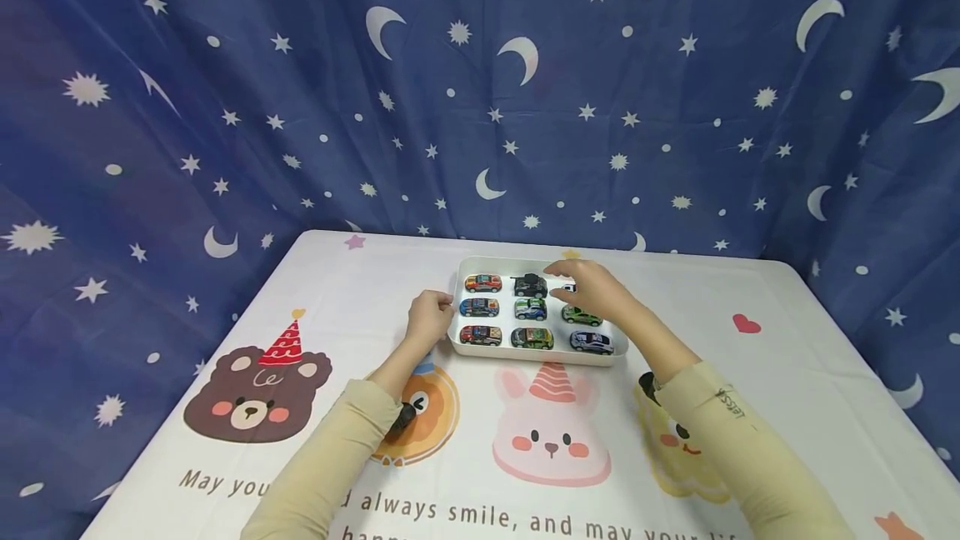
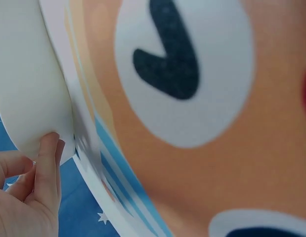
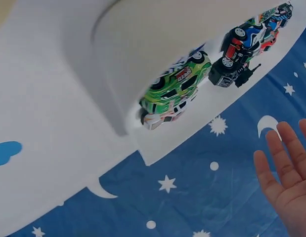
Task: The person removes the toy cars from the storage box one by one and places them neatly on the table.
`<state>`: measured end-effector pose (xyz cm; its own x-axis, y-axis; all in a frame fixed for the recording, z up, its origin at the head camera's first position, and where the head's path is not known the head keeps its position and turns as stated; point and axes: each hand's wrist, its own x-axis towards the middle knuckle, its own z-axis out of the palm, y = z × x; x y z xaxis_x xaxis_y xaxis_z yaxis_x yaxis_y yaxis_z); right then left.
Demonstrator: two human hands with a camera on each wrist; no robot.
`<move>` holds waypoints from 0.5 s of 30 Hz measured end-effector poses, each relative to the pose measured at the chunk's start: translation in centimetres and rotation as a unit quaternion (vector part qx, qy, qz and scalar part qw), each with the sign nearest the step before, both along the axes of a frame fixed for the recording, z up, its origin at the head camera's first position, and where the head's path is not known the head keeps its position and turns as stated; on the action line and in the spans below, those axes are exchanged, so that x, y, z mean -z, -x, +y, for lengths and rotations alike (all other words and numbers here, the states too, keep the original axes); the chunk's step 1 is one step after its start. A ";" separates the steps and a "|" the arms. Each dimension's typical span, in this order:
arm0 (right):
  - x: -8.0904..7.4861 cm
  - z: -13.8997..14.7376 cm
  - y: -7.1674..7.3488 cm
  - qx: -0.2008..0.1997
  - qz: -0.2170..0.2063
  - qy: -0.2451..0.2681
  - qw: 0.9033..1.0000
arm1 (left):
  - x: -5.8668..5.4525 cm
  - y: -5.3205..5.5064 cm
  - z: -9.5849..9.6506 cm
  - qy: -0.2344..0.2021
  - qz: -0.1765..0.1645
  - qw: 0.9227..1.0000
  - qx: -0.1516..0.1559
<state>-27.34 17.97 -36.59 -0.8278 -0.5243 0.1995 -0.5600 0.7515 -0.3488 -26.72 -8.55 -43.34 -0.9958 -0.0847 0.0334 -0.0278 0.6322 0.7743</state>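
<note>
A white tray holds several toy cars in rows. My left hand grips the tray's left wall, its fingertips on the outer side in the left wrist view. Above the back right part hovers my right hand, fingers spread and holding nothing. Nearest to it are a black toy tank and a white toy car, partly hidden by that hand. A green toy car sits below it. An orange-red toy car stands back left, a silver-purple one front right.
Under the tray lies a white tablecloth printed with cartoon animals and lettering. A blue curtain with moons and stars hangs behind the table's far edge.
</note>
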 end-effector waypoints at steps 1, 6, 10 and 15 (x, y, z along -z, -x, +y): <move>0.0 -0.3 0.3 -0.002 -0.001 -0.005 1.000 | 0.0 0.0 0.0 -0.003 -0.002 1.000 -0.002; -0.1 -1.5 1.6 -0.008 -0.020 -0.018 1.000 | 0.1 0.0 -0.1 -0.013 -0.003 1.000 -0.006; 0.1 -2.5 2.7 -0.008 -0.035 -0.026 0.999 | 0.1 0.0 -0.3 -0.025 0.000 1.000 -0.006; 0.5 -3.9 3.9 -0.001 -0.053 -0.043 0.998 | 0.2 0.1 -0.5 -0.034 0.003 0.999 -0.005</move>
